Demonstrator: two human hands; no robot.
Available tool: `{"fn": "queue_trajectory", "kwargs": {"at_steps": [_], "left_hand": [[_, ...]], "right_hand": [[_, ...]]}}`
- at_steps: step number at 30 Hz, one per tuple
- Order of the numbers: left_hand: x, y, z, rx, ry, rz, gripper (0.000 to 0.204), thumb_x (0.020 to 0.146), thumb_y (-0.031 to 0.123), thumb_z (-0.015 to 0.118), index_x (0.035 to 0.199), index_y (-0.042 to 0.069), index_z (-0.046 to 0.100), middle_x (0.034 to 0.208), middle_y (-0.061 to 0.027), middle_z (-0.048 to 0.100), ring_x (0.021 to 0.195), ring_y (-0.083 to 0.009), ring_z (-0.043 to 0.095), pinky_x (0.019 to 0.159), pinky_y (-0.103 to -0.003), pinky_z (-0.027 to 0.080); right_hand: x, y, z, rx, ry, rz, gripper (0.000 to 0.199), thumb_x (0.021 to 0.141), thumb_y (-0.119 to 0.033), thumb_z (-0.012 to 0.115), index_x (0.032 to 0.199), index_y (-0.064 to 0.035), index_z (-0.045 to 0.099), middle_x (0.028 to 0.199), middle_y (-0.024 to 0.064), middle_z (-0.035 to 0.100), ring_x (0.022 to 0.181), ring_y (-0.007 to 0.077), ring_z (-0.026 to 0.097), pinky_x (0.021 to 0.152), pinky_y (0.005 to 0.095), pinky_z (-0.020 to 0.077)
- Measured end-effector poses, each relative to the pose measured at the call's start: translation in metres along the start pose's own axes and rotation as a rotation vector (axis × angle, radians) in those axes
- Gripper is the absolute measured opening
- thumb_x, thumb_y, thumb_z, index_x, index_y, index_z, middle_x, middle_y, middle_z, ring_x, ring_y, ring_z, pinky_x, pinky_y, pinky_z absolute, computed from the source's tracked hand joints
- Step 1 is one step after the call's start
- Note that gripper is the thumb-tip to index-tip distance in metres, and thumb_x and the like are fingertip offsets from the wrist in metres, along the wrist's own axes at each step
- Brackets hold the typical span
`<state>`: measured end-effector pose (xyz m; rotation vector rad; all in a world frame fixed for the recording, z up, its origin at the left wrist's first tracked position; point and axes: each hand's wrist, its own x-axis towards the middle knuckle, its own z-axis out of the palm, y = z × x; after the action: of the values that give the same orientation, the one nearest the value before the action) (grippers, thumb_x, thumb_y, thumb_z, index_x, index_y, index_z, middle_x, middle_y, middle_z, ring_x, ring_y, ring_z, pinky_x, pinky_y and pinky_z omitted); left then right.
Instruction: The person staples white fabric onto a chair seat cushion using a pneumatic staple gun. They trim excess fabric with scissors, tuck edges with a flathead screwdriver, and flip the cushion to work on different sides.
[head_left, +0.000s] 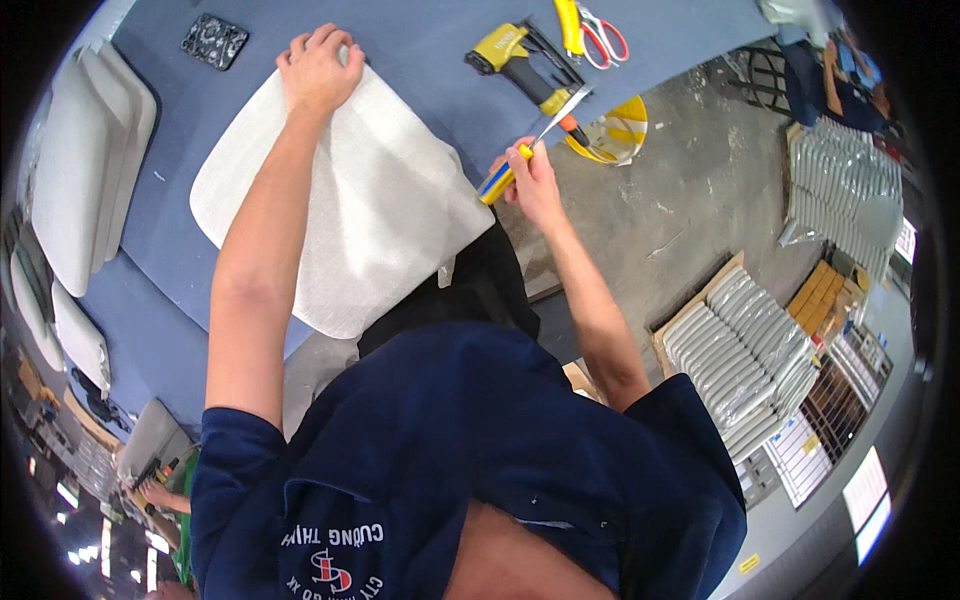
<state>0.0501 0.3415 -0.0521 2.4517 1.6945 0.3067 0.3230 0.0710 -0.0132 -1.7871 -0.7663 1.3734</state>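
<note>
A pale grey fabric-covered chair seat pad [370, 220] lies tilted, partly over the blue-grey table and partly over my lap. At its far edge my left hand [322, 72] presses down with bent fingers gripping it. By the pad's right corner, my right hand [532, 185] is closed round a hand tool [494, 188] with a yellow-and-blue handle. The tool's bright metal blade points away to the upper right; its exact kind is unclear. Just beyond lies a yellow-and-black staple gun [520, 68], its orange hose fitting hanging past the table edge.
Red-handled scissors [602, 42] and a patterned black phone [215, 42] rest on the table [420, 50]. More pads [95, 170] stack at left. A yellow-and-white bucket [622, 130] stands on the floor right. Wrapped stacks [740, 350] and other people [850, 85] are farther off.
</note>
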Motion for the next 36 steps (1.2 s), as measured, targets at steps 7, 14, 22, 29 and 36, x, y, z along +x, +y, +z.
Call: {"fn": "queue_trajectory", "kwargs": {"at_steps": [7, 14, 22, 29, 36], "left_hand": [[-0.036, 0.031, -0.007, 0.119, 0.074, 0.241, 0.030, 0.099, 0.036, 0.060, 0.122, 0.023, 0.075, 0.147, -0.0027, 0.062, 0.152, -0.0309, 0.040, 0.126, -0.066, 0.018], [-0.170, 0.137, -0.016, -0.134, -0.121, 0.481, 0.030, 0.096, 0.030, 0.064, 0.122, 0.021, 0.074, 0.144, -0.0086, 0.062, 0.151, -0.0330, 0.041, 0.126, -0.065, 0.020], [-0.181, 0.145, -0.022, -0.114, -0.073, 0.452, 0.025, 0.094, 0.028, 0.064, 0.113, 0.017, 0.077, 0.133, -0.0087, 0.067, 0.146, -0.0321, 0.046, 0.126, -0.061, 0.022], [-0.180, 0.144, -0.018, -0.117, -0.046, 0.459, 0.024, 0.093, 0.028, 0.064, 0.112, 0.017, 0.076, 0.134, -0.0078, 0.066, 0.145, -0.0314, 0.047, 0.126, -0.060, 0.021], [-0.182, 0.145, -0.016, -0.101, -0.047, 0.458, 0.023, 0.093, 0.028, 0.064, 0.110, 0.017, 0.075, 0.133, -0.0071, 0.066, 0.145, -0.0312, 0.048, 0.126, -0.060, 0.022]], "right_hand": [[-0.010, 0.004, -0.090, 0.322, 0.389, -0.246, 0.023, 0.115, -0.032, 0.049, 0.120, -0.0093, 0.048, 0.103, 0.0149, 0.077, 0.058, 0.0149, 0.065, 0.052, 0.0286, 0.0520], [-0.020, 0.045, -0.031, 0.422, 0.243, -0.066, 0.024, 0.115, -0.035, 0.049, 0.117, -0.0123, 0.040, 0.095, 0.0151, 0.074, 0.060, 0.0168, 0.068, 0.049, 0.0275, 0.0513], [-0.032, 0.079, -0.021, 0.651, 0.237, -0.092, 0.023, 0.116, -0.035, 0.046, 0.119, -0.0133, 0.038, 0.101, 0.0179, 0.075, 0.063, 0.0179, 0.068, 0.050, 0.0284, 0.0530], [-0.045, 0.069, -0.014, 0.628, 0.157, -0.117, 0.024, 0.116, -0.036, 0.045, 0.121, -0.0137, 0.037, 0.110, 0.0187, 0.074, 0.071, 0.0196, 0.070, 0.058, 0.0309, 0.0562], [-0.055, 0.059, -0.002, 0.570, 0.102, -0.179, 0.024, 0.116, -0.033, 0.048, 0.120, -0.0111, 0.038, 0.103, 0.0176, 0.074, 0.066, 0.0190, 0.072, 0.053, 0.0281, 0.0546]]}}
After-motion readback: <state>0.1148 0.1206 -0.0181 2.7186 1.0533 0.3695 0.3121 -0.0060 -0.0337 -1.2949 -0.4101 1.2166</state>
